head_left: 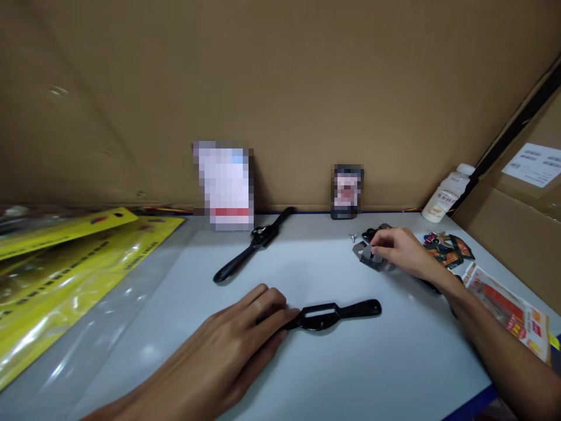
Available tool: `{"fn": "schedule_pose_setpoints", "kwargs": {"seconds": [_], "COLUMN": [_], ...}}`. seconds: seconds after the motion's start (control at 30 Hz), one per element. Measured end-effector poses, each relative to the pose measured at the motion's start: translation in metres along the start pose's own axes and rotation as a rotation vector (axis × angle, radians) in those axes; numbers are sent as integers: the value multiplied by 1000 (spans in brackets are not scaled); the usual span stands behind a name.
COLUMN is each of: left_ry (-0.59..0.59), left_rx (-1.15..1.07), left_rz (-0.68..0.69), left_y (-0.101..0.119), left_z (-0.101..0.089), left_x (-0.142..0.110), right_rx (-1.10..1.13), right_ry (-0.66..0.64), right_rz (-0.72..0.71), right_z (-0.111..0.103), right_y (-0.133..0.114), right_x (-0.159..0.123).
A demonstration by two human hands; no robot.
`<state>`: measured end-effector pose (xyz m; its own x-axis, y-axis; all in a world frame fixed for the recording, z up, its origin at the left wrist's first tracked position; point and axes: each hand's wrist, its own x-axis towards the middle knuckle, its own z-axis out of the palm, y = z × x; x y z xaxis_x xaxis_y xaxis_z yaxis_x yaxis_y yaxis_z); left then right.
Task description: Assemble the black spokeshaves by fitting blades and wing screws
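Note:
A black spokeshave body (319,317) lies across the front of the table, its slot facing up. My left hand (254,333) is closed around its left handle. At the back right, my right hand (401,250) pinches a small grey metal blade (371,252) between thumb and fingertips. More flat metal pieces lie under and beside those fingers, partly hidden. A pair of small silver wing-shaped screws (353,238) rests just left of them. Further back left lies a second black spokeshave (258,240), set diagonally.
Yellow-carded plastic packaging (87,275) covers the left side. A blurred white panel (228,187) and a phone-like device (347,192) lean on the cardboard wall (307,88). At right are a white bottle (447,196), keys (440,240) and a snack packet (511,310).

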<state>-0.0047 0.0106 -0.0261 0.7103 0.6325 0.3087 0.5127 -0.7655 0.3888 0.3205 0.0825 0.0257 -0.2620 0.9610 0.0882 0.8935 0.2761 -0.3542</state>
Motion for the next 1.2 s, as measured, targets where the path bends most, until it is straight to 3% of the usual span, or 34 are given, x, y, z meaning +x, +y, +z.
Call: {"fn": "schedule_pose_setpoints", "kwargs": {"seconds": [0.17, 0.4, 0.63, 0.83, 0.97, 1.1, 1.2], "left_ry": [7, 29, 68, 21, 29, 5, -6], "left_rx": [1, -5, -11, 27, 36, 28, 14], "left_rz": [7, -2, -30, 10, -20, -20, -26], "left_y": [2, 2, 4, 4, 7, 6, 4], "left_z": [0, 2, 5, 1, 1, 1, 1], "left_x": [-1, 1, -2, 0, 1, 1, -1], "right_rx": [-151, -131, 50, -173, -221, -126, -140], "right_ry": [28, -120, -163, -36, -7, -138, -145], "right_rz": [-107, -242, -164, 4, -36, -185, -202], "right_z": [9, 19, 3, -5, 1, 10, 15], "right_y": [-19, -38, -32, -17, -21, -30, -28], "right_x": [-14, -31, -21, -18, -22, -27, -26]}}
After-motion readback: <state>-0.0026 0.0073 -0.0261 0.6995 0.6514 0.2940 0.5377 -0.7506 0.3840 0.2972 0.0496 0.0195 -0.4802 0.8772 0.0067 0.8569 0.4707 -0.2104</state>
